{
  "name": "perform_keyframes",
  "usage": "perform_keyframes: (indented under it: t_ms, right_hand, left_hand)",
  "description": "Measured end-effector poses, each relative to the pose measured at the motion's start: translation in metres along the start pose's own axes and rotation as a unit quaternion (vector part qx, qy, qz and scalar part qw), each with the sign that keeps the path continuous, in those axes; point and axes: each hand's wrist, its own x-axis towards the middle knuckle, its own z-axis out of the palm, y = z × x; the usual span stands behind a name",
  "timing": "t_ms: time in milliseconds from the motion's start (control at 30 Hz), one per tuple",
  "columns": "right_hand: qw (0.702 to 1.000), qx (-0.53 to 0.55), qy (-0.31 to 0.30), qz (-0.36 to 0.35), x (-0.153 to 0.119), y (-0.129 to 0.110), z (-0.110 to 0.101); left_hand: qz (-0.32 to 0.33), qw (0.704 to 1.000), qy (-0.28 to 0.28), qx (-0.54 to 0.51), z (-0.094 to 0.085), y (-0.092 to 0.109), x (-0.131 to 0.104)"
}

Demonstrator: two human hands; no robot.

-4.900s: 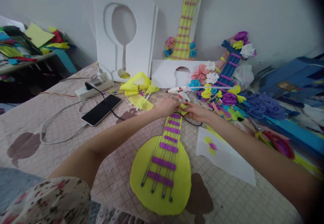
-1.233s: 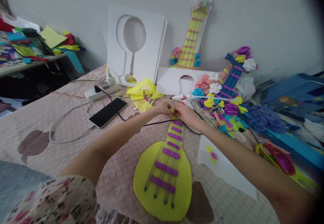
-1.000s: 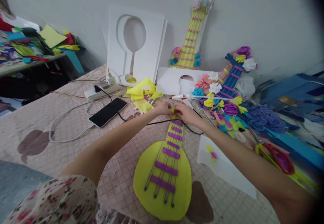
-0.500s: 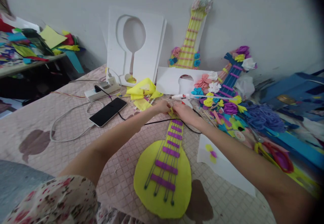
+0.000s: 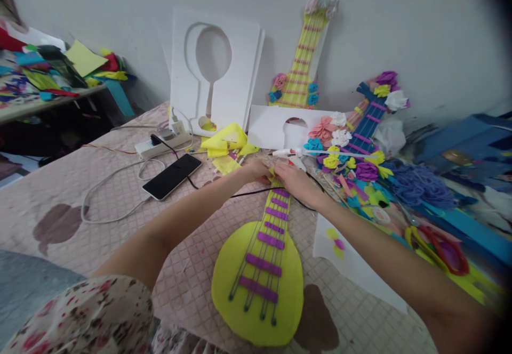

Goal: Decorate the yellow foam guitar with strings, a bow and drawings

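A yellow lute-shaped craft (image 5: 257,268) lies on the quilted tablecloth, its round body toward me, with purple strips and thin dark strings across it. My left hand (image 5: 258,171) and my right hand (image 5: 291,179) meet at the far tip of its neck, one on each side, fingers bent and pressed close there. What the fingertips pinch is too small to make out. A black cable (image 5: 256,192) passes over the neck just below my hands. A white glue gun (image 5: 286,153) lies just beyond my right hand.
On the left are a phone (image 5: 172,177) and a power strip (image 5: 163,143). White cut-out boards (image 5: 236,87) and a yellow craft (image 5: 304,55) lean on the wall. Blue yarn (image 5: 420,186), red-handled scissors (image 5: 444,247) and paper scraps cover the right side.
The view has shifted very slightly. Both hands stay at the neck's tip, with my right hand a little lower and the black cable beside it slightly moved.
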Motion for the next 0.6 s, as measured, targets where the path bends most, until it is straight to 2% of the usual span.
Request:
perform_keyframes:
  t_ms: [200, 433, 600]
  right_hand:
    - [1.000, -0.001, 0.011, 0.012, 0.001, 0.005, 0.004]
    - [1.000, 0.015, 0.012, 0.025, -0.001, 0.007, 0.013]
    - [0.998, 0.039, 0.038, 0.025, 0.003, 0.002, 0.004]
  left_hand:
    - [-0.008, 1.000, -0.004, -0.014, -0.002, 0.001, -0.001]
    - [0.038, 0.998, 0.057, 0.007, -0.023, -0.006, -0.014]
    - [0.023, 0.999, 0.018, -0.023, -0.024, -0.012, -0.026]
